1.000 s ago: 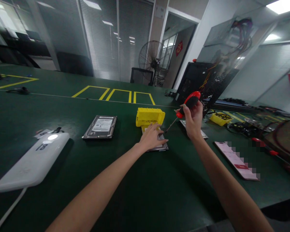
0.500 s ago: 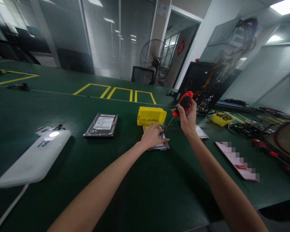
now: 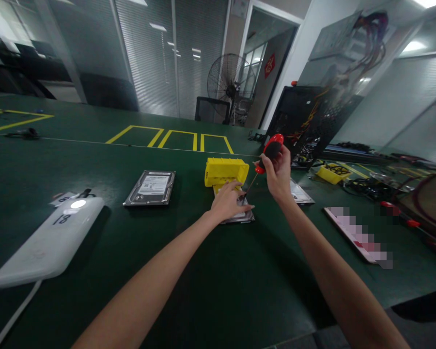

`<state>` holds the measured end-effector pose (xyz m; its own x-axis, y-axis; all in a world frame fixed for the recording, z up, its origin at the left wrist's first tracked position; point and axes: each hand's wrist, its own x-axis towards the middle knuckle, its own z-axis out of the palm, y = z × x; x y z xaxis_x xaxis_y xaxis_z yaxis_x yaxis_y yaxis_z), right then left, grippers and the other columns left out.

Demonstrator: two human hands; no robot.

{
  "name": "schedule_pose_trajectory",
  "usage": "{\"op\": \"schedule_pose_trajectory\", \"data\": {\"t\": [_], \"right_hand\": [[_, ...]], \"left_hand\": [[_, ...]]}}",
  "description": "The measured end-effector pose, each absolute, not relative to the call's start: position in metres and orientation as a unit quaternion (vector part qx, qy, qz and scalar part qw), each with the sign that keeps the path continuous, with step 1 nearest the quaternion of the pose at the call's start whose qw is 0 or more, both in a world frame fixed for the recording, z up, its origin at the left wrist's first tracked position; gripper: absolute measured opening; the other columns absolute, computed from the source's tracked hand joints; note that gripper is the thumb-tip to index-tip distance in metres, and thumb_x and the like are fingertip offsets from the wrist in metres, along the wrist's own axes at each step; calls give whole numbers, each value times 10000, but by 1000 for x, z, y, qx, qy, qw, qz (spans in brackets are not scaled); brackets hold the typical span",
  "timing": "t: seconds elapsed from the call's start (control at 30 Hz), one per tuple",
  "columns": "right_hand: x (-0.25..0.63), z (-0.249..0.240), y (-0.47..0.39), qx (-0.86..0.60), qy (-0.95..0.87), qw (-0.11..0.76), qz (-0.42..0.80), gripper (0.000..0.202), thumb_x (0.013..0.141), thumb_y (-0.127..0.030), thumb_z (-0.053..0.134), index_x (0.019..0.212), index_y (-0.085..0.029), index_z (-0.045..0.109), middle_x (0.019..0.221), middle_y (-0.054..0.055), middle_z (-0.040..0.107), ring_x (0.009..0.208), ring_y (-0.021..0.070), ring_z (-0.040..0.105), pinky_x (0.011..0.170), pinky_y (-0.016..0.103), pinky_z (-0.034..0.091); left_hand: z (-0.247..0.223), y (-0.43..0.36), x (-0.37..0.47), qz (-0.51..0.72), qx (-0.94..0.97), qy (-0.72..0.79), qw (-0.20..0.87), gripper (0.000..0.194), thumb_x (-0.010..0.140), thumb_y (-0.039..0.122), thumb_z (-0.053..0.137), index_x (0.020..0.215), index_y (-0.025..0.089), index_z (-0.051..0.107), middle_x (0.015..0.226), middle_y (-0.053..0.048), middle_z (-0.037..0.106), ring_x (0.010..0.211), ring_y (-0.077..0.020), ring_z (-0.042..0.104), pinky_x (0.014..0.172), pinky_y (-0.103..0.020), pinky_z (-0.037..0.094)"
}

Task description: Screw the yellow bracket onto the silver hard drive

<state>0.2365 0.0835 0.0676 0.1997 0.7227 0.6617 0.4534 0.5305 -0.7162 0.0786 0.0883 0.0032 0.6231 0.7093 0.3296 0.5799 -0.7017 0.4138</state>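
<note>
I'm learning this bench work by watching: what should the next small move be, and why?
Probably have the right hand tip the screwdriver more upright. Its shaft slants in from the right, with its tip down by the hard drive, where the left hand rests. Whether the tip is seated is too small to tell, so straightening it might help.

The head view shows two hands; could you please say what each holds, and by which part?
The right hand grips a screwdriver by its handle; the left hand rests on a hard drive, grip unclear.
</note>
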Motion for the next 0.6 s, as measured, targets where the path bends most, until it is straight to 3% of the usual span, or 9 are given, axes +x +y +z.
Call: {"op": "schedule_pose_trajectory", "data": {"t": [0.27, 0.6], "right_hand": [[242, 59, 95, -409, -629, 654, 101, 526, 825, -515, 579, 1253, -321, 342, 1113, 62, 562, 861, 213, 672, 768, 448, 587], [240, 59, 96, -387, -626, 669, 104, 466, 806, -436, 635, 1169, -313, 371, 1039, 40, 531, 833, 195, 645, 770, 441, 573]], "left_hand": [[6, 86, 80, 234, 895, 364, 112, 581, 837, 577, 604, 1201, 127, 655, 1423, -128, 481, 1363, -305, 372, 1152, -462, 263], [3, 87, 79, 241, 893, 363, 114, 588, 841, 586, 594, 1207, 129, 651, 1426, -116, 475, 1366, -306, 366, 1158, -462, 254]]}}
